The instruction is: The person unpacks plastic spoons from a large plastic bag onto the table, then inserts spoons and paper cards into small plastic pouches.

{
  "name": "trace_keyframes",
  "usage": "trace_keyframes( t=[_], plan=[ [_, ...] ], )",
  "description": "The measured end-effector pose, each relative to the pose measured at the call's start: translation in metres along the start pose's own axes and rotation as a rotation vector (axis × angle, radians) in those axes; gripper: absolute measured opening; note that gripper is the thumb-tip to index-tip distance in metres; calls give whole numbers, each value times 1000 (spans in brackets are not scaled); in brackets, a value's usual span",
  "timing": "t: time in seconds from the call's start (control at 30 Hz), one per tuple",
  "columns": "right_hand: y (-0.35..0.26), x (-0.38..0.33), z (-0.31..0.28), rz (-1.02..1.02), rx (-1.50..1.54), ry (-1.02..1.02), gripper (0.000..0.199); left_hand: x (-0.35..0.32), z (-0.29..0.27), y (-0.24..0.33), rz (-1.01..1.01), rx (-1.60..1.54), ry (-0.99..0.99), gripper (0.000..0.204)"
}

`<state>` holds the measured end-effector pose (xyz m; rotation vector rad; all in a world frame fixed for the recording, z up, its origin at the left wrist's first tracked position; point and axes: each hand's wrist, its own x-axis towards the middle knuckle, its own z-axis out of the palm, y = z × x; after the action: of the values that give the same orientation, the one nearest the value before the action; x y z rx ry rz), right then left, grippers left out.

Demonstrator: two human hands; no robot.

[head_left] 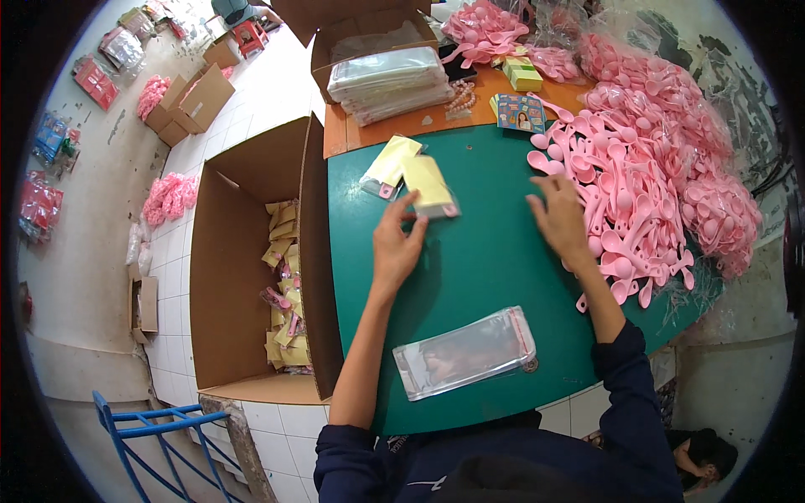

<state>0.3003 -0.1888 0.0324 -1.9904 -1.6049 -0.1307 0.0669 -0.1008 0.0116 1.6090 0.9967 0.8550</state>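
Observation:
My left hand (396, 245) is over the left part of the green table, thumb and forefinger parted at the lower edge of a clear packet with a pale yellow card (431, 183). That packet is slightly blurred, and a bit of pink shows at its lower end. Behind it lies a similar yellow-card packet (391, 163). My right hand (559, 216) hovers with spread, empty fingers beside a heap of loose pink measuring spoons (622, 199). Nearer my body, a stack of clear plastic bags (466, 352) lies flat on the green table (495, 277).
A deep cardboard box (243, 335) stands left of the table, holding several packets. Further back are stacked clear bags (390, 84), printed cards (518, 113) and bagged spoons (662, 109). A blue metal frame (155, 429) stands at lower left; a person (704, 457) is at lower right.

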Motion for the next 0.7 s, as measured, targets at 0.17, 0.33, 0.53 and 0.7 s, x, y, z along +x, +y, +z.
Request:
trace_keyframes(
  t=[0.17,0.33,0.53,0.7],
  plan=[
    [32,-5,-15,132,-415,-32,22,-6,-3,12,469,737,294,28],
    [47,-4,-17,134,-330,-41,19,-55,18,55,273,480,-651,24],
    [32,3,-25,-9,-127,257,18,-55,27,50,176,430,-807,23],
    [-18,-1,-65,396,923,-862,28,-48,20,40,170,274,-816,20]
  ],
)
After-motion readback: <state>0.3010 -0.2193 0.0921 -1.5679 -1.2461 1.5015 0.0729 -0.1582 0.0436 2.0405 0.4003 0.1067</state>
